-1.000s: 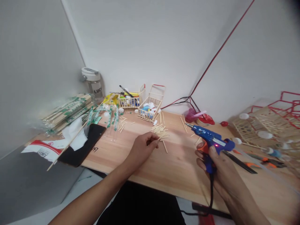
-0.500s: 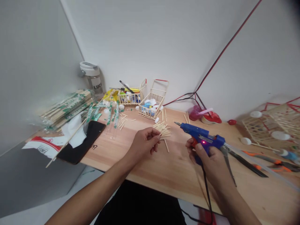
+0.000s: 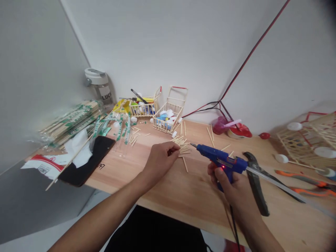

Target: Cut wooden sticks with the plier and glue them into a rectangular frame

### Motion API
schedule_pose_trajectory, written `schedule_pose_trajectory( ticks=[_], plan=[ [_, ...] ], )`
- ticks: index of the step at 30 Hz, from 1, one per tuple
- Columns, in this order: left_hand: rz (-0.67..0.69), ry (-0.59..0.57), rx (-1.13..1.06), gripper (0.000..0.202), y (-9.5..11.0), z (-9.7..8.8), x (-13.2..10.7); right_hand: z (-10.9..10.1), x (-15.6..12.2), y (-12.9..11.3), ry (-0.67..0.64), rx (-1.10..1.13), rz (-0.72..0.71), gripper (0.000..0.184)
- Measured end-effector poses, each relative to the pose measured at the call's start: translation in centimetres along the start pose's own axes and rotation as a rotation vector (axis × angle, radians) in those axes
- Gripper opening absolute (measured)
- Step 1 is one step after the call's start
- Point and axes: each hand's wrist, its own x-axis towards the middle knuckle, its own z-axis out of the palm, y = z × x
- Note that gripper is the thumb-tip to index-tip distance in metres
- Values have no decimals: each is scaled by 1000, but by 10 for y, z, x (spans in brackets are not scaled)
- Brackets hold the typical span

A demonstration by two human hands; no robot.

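My left hand [image 3: 160,162] is pinched at the edge of a small pile of cut wooden sticks [image 3: 181,145] on the wooden desk [image 3: 168,189]. Whether its fingertips hold a stick is hard to tell. My right hand [image 3: 233,185] grips a blue hot glue gun [image 3: 220,161] by its handle, with a red light lit on the body. The gun lies nearly level, and its metal nozzle points left toward the pile, a short gap away. A long clear glue stick runs out of its back.
Black-handled cutters [image 3: 256,182] and orange-handled pliers [image 3: 307,183] lie to the right. Stick-built crates holding bottle caps [image 3: 168,120] stand at the back. A bundle of wrapped sticks [image 3: 70,127], a black tablet [image 3: 84,161] and a lattice stick structure [image 3: 304,143] flank the desk.
The glue gun has swung from upright to nearly level and moved left, closer to the stick pile. My left hand has stayed near the pile. The view has turned slightly right.
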Motion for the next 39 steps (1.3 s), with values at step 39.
schedule_pose_trajectory(
  ticks=[39],
  plan=[
    [-318,-98,-1149,13,-15,-18,9,6,-4,-15,133,-53,195,30]
  ],
)
